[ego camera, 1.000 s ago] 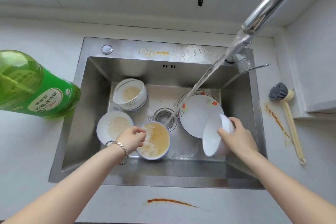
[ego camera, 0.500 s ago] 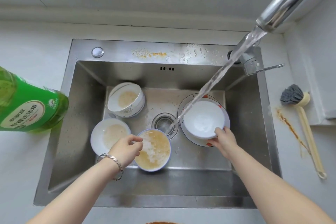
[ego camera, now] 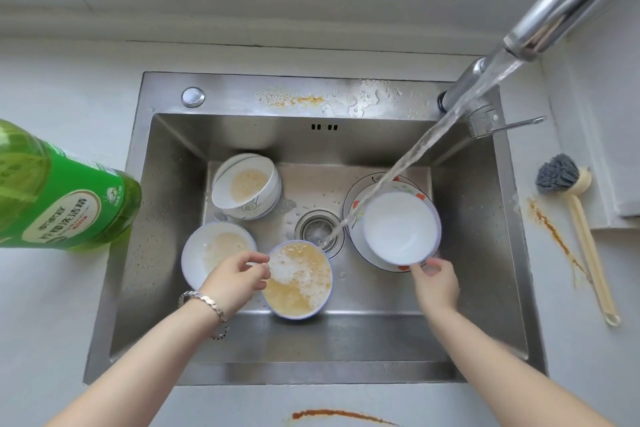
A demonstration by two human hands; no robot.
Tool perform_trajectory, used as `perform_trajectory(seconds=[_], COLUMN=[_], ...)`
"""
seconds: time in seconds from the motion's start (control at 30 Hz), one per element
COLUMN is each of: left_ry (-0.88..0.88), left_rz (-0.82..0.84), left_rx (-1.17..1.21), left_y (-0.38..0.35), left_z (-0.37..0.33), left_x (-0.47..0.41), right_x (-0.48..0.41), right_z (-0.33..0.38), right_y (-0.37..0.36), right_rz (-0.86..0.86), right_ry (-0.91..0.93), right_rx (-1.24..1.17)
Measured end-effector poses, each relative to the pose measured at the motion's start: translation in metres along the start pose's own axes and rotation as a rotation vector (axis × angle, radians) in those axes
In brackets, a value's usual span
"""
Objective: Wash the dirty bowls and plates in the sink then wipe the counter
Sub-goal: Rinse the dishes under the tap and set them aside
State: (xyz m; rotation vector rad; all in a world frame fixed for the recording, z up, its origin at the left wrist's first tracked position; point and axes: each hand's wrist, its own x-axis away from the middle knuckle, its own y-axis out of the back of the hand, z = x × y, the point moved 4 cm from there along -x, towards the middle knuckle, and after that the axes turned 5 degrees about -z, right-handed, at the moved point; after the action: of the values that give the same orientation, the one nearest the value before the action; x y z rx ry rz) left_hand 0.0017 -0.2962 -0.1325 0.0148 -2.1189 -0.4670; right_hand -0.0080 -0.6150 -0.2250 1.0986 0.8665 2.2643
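Fingertips [ego camera: 256,257] of the left hand [ego camera: 235,279] pinch the rim of the foamy bowl [ego camera: 299,279] of brown water in the sink [ego camera: 166,184]. The right hand [ego camera: 437,282] lies loose at the empty white bowl [ego camera: 400,227] (on a plate [ego camera: 412,188]). Far left of the fingers, the green bottle [ego camera: 62,198] reads 洗洁精.

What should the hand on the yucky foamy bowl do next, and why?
Probably tip the foamy bowl toward the drain. The left hand pinches its rim, it is full of brownish sudsy water, and the water stream lands right beside it.
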Motion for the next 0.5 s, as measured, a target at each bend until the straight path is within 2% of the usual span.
perform_trajectory(seconds=[0.03,0.13,0.17,0.27,0.33,0.43,0.5], left_ry=[0.002,0.015,0.016,0.004,-0.005,-0.013,-0.018], left_rz=[0.001,-0.001,-0.005,-0.021,-0.026,-0.031,-0.037], left_rx=[-0.004,-0.019,-0.021,-0.027,-0.024,-0.004,0.009], left_y=[0.003,0.013,0.017,0.030,0.037,0.046,0.050], left_z=[0.003,0.016,0.021,0.031,0.035,0.041,0.044], left_x=[0.000,-0.001,-0.002,-0.005,-0.008,-0.012,-0.013], right_x=[0.011,0.047,0.055,0.067,0.073,0.082,0.080], right_z=[-0.003,-0.004,0.000,0.010,0.011,0.010,0.012], right_y=[-0.011,-0.058,-0.071,-0.109,-0.128,-0.143,-0.146], right_rz=[0.074,0.446,0.514,0.579,0.625,0.680,0.640], right_ry=[-0.016,-0.094,-0.084,-0.009,-0.029,-0.221,-0.234], right_rx=[0.029,0.116,0.175,0.343,0.393,0.213,0.085])
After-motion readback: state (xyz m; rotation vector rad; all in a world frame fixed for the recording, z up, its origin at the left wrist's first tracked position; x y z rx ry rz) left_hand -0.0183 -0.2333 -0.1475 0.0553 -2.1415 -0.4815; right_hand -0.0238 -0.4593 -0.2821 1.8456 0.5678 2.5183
